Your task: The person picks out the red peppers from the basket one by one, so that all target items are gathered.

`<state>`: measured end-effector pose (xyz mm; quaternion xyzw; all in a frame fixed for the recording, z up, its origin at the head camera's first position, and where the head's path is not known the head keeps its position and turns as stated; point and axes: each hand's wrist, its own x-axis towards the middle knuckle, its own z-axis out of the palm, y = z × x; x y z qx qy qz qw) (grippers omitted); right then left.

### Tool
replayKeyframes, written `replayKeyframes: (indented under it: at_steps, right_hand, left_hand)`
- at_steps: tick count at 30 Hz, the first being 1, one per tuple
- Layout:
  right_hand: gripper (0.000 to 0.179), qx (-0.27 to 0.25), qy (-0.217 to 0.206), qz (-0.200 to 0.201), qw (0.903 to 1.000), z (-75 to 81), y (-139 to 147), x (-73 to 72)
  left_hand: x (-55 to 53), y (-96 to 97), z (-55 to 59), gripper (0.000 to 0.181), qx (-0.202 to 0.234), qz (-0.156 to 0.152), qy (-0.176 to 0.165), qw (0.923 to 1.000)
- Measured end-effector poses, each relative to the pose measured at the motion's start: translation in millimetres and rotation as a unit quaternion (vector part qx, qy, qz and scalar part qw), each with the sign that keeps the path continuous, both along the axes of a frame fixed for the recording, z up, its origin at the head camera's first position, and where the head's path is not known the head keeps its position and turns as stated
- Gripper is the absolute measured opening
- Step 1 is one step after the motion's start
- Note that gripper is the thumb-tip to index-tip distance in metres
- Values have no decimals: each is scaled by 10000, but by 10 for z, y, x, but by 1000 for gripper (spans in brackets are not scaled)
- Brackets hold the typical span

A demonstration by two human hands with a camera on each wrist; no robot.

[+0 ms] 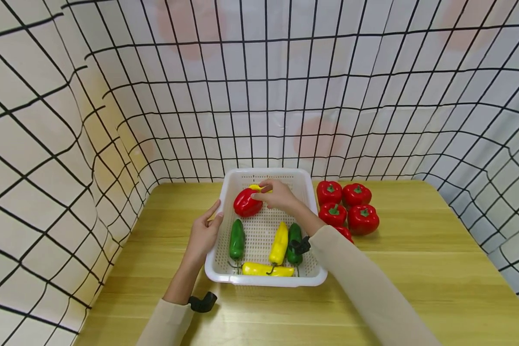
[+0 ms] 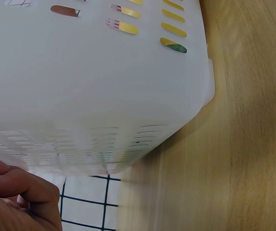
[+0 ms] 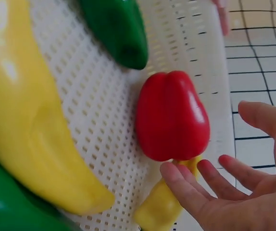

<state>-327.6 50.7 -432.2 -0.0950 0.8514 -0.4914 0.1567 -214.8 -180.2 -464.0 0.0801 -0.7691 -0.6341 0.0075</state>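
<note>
A white plastic basket (image 1: 310,192) stands on the table, and my left hand (image 1: 205,233) grips its left rim, thumb at the top. In the left wrist view the curled fingers of that hand (image 2: 22,197) show by the basket's wall (image 2: 90,72). Inside the basket, a red bell pepper (image 1: 246,203) lies on its side at the back left. Over it my right hand (image 1: 278,196) reaches in, fingers extended. The right wrist view has these fingers (image 3: 181,185) beside the red bell pepper (image 3: 171,118), holding nothing. A yellow pepper (image 3: 159,207) lies partly behind the fingertips.
Also in the basket are a green pepper (image 1: 237,240) at left, another green pepper (image 1: 294,235) at right, an upright-lying yellow pepper (image 1: 279,242) and a crosswise yellow pepper (image 1: 255,269). Several red bell peppers (image 1: 363,219) stand right of the basket. A black wire grid (image 1: 265,101) surrounds the table.
</note>
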Motion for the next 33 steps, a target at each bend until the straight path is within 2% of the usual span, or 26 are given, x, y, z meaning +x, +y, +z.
replayKeyframes:
  at_steps: [10,23,27,33]
  right_hand:
    - [59,739,542,251,9955,-117,-50,6]
    - [31,142,470,535,9974,-130,-74,39]
    - [39,187,445,607,9970,-126,-80,48]
    - [77,344,326,615,9970,-143,-83,36]
  left_hand:
    - [-2,8,-11,47,-1,22,26,10000]
    - [5,1,5,48,29,0,7,10000]
    - [7,5,7,48,69,9,7,10000]
    - [4,9,14,48,89,-6,-9,10000]
